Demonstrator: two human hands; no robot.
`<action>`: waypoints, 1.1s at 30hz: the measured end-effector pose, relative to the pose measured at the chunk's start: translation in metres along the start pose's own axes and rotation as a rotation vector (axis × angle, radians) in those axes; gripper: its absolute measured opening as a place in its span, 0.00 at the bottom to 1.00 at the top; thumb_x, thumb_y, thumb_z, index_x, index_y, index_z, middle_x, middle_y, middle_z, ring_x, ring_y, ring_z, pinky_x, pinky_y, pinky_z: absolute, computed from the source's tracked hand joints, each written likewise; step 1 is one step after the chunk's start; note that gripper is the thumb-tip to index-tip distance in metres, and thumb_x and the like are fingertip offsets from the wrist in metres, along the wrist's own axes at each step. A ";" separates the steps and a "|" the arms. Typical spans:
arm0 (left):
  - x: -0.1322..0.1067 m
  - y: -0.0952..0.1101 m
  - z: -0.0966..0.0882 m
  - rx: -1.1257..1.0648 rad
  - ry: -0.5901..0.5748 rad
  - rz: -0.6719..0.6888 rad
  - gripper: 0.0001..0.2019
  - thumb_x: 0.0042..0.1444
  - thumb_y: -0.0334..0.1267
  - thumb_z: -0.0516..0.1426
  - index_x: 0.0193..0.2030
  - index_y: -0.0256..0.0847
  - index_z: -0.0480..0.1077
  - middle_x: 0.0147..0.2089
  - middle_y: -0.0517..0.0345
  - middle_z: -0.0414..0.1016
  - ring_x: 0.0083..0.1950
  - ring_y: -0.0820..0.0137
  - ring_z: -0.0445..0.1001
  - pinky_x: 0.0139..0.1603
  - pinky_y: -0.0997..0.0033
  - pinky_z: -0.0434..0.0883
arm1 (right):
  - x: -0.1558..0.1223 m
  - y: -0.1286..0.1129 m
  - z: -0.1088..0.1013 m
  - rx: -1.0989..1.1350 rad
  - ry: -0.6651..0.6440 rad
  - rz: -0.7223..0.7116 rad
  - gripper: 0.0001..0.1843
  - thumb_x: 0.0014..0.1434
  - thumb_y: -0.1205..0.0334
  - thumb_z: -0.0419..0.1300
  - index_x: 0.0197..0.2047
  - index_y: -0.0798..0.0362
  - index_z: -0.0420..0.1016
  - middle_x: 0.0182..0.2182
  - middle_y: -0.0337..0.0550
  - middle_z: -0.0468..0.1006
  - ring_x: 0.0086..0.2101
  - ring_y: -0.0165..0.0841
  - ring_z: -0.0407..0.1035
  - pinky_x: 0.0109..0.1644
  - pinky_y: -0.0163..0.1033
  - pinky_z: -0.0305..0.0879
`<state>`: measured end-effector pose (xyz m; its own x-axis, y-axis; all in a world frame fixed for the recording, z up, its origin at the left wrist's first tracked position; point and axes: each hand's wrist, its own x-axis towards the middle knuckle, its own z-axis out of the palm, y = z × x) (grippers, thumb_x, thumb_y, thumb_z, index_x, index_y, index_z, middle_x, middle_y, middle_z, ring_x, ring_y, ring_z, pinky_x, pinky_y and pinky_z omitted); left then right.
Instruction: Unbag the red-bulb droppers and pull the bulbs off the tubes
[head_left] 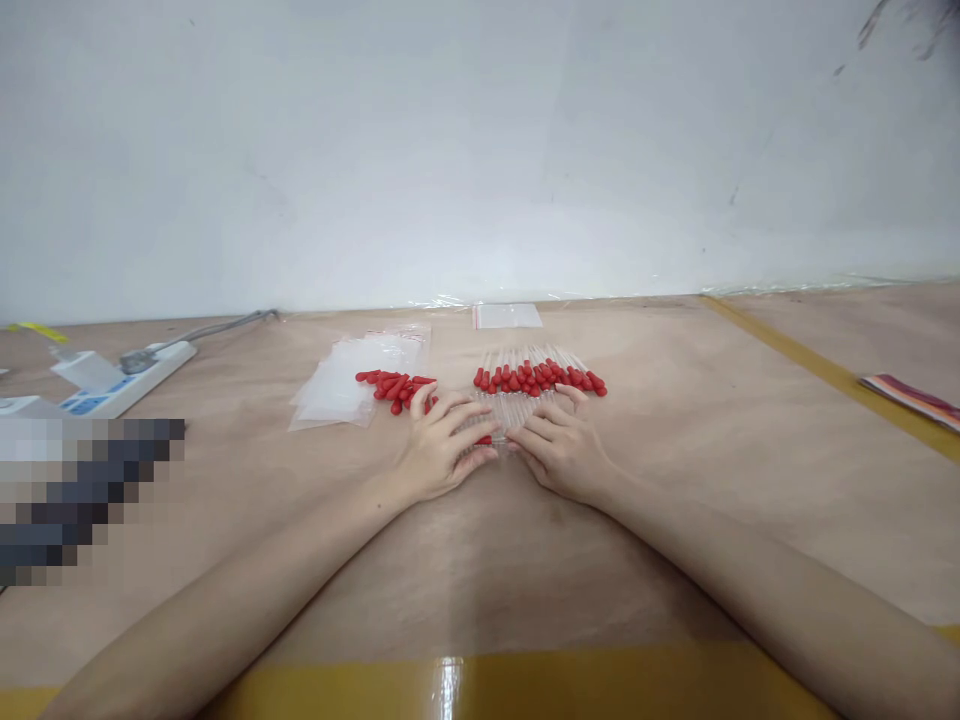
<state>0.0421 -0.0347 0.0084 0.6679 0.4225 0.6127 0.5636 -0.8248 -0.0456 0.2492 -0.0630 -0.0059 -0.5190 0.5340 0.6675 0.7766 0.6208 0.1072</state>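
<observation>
Left hand and right hand rest low over the work surface, fingertips turned inward and close to one another. Fingers of both hands are curved and somewhat spread. Clear thin tubes lie side by side between the two sets of fingertips, partly covered by them. One red bulb shows at the left thumb and index finger; cannot tell whether it is pinched or only touched. Right fingertips meet the near part of the tubes; grasp likewise cannot be determined.

Just beyond the right fingers: a row of red-tipped tubes, red ends toward the hands, clear stems pointing away. Just beyond the left fingers: a loose pile of red pieces, partly overlapping a fanned stack of clear plastic bags. Farther out, ahead of both hands' fingers: a single small bag, flat. Well left of the left fingers: a white power strip with a plugged-in grey cable.
</observation>
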 end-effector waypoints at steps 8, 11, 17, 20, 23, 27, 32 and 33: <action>0.002 0.007 -0.005 0.018 -0.171 0.035 0.11 0.58 0.38 0.47 0.32 0.41 0.69 0.30 0.58 0.72 0.41 0.67 0.68 0.58 0.50 0.47 | -0.004 -0.001 -0.002 0.019 0.032 -0.046 0.09 0.60 0.61 0.50 0.37 0.43 0.72 0.22 0.30 0.70 0.32 0.26 0.62 0.57 0.48 0.39; 0.001 0.007 -0.008 0.018 -0.194 0.055 0.13 0.59 0.38 0.45 0.31 0.41 0.68 0.30 0.58 0.71 0.40 0.67 0.68 0.58 0.50 0.46 | -0.007 -0.001 -0.004 -0.001 0.057 -0.074 0.10 0.60 0.63 0.51 0.38 0.39 0.71 0.22 0.29 0.71 0.32 0.25 0.63 0.58 0.47 0.39; 0.000 0.009 -0.012 -0.027 -0.220 0.060 0.14 0.60 0.38 0.43 0.29 0.40 0.66 0.27 0.59 0.68 0.36 0.69 0.66 0.57 0.52 0.48 | -0.008 0.000 -0.009 0.042 -0.097 -0.022 0.14 0.61 0.63 0.48 0.40 0.33 0.70 0.24 0.27 0.72 0.32 0.23 0.66 0.55 0.44 0.49; 0.000 0.009 -0.015 -0.098 -0.235 0.035 0.16 0.61 0.37 0.41 0.28 0.40 0.65 0.26 0.59 0.67 0.34 0.70 0.65 0.57 0.54 0.48 | -0.006 0.000 -0.013 0.101 -0.188 0.026 0.16 0.61 0.63 0.47 0.41 0.30 0.70 0.25 0.27 0.73 0.33 0.23 0.67 0.52 0.42 0.54; 0.002 0.011 -0.019 -0.192 -0.267 -0.008 0.17 0.61 0.37 0.40 0.26 0.40 0.64 0.25 0.60 0.67 0.33 0.70 0.65 0.56 0.57 0.49 | -0.005 0.000 -0.016 0.147 -0.202 0.045 0.16 0.61 0.62 0.48 0.41 0.28 0.70 0.26 0.27 0.72 0.32 0.22 0.67 0.49 0.39 0.57; 0.003 0.013 -0.023 -0.309 -0.307 -0.073 0.19 0.61 0.36 0.38 0.23 0.40 0.61 0.23 0.61 0.67 0.32 0.71 0.65 0.55 0.59 0.51 | -0.008 0.003 -0.015 0.156 -0.234 0.075 0.15 0.60 0.59 0.49 0.44 0.25 0.68 0.27 0.26 0.73 0.32 0.22 0.67 0.47 0.38 0.58; -0.005 -0.007 -0.026 -0.347 -0.246 -0.193 0.19 0.61 0.38 0.37 0.20 0.40 0.57 0.22 0.61 0.64 0.30 0.71 0.64 0.53 0.60 0.53 | -0.020 0.021 -0.017 0.061 -0.104 0.206 0.13 0.59 0.57 0.52 0.40 0.26 0.71 0.27 0.27 0.75 0.33 0.26 0.68 0.53 0.48 0.49; -0.007 -0.014 -0.028 -0.333 -0.210 -0.248 0.19 0.61 0.38 0.37 0.21 0.40 0.56 0.22 0.61 0.64 0.29 0.71 0.63 0.51 0.60 0.55 | -0.021 0.025 -0.019 0.010 -0.043 0.263 0.12 0.59 0.57 0.52 0.39 0.28 0.72 0.27 0.28 0.75 0.34 0.28 0.68 0.55 0.51 0.44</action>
<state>0.0161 -0.0370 0.0273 0.6358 0.6609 0.3987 0.5548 -0.7504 0.3592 0.2865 -0.0693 -0.0032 -0.3145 0.7015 0.6395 0.8834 0.4629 -0.0734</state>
